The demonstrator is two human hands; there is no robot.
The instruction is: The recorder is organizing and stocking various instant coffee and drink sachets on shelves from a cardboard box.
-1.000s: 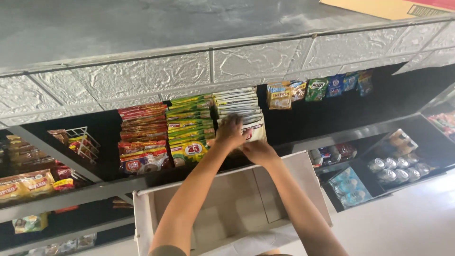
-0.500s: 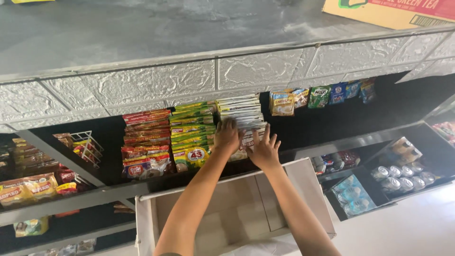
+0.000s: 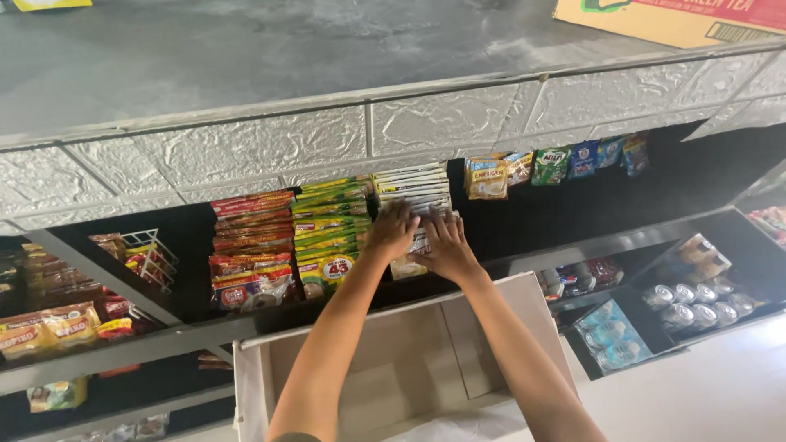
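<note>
head view looks down past a grey counter top [image 3: 270,57] with a pale embossed brick-pattern front [image 3: 458,123], onto a dark shelf [image 3: 573,213] of packets. both bare arms reach up from the bottom centre of the frame. the left hand [image 3: 393,232] lies flat with fingers spread on the row of white sachets [image 3: 412,187] just right of centre, and the right hand [image 3: 446,245] lies beside it, palm down on the lower packets of the same row; neither hand is clenched, and i cannot tell whether either one actually grips a sachet. the white sachets stand packed upright in the middle of the shelf. touching them on the left is a row of green and yellow sachets [image 3: 332,225], and further left a row of red sachets [image 3: 250,237]. small hanging packets [image 3: 557,162] in gold, green and blue sit to the upper right of the hands. an open cardboard box [image 3: 393,368] lies under the forearms at the bottom centre. at the lower right are silver cans [image 3: 696,299] and a pack of water bottles [image 3: 612,337]. a wire rack [image 3: 147,254] stands at the left.
</note>
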